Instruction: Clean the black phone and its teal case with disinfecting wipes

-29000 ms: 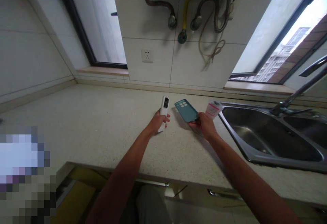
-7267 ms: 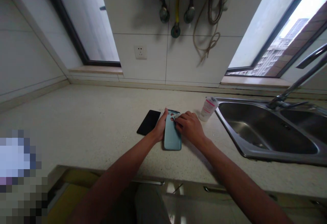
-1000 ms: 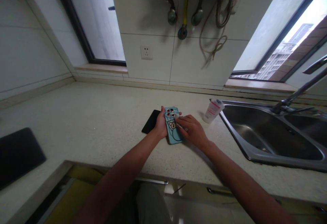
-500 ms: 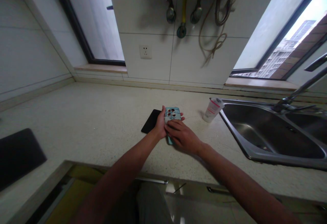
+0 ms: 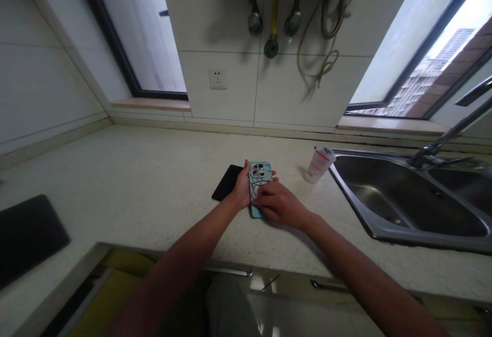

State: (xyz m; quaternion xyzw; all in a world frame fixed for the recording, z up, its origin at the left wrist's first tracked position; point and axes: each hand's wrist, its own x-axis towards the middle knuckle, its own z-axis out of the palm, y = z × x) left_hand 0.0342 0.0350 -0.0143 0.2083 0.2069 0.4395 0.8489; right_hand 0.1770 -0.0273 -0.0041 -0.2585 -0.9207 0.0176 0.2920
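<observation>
A light blue phone case [image 5: 260, 172] with a dark-lined drawing lies across my left hand [image 5: 242, 188], which grips it by its left edge. Fingertips of that hand show past the case's right side, and skin shows through its camera holes. My right hand [image 5: 280, 203] is closed, its bent fingers pressed onto the lower half of the case. Something pale seems to be under those fingertips, but I cannot make out what. Just left of my left hand, a black phone-like slab [image 5: 226, 182] rests on the counter, partly hidden by the hand.
A clear plastic cup [image 5: 320, 165] with pink print leans on the counter [image 5: 154, 188], beside the steel sink [image 5: 400, 193] and its faucet [image 5: 434, 150]. At far left lies a dark flat panel [image 5: 31, 234]. Below the front edge is an open drawer [image 5: 111, 296].
My right hand has slid down the case, so more of the drawing below the camera holes shows. My left hand keeps its grip in nearly the same place.
</observation>
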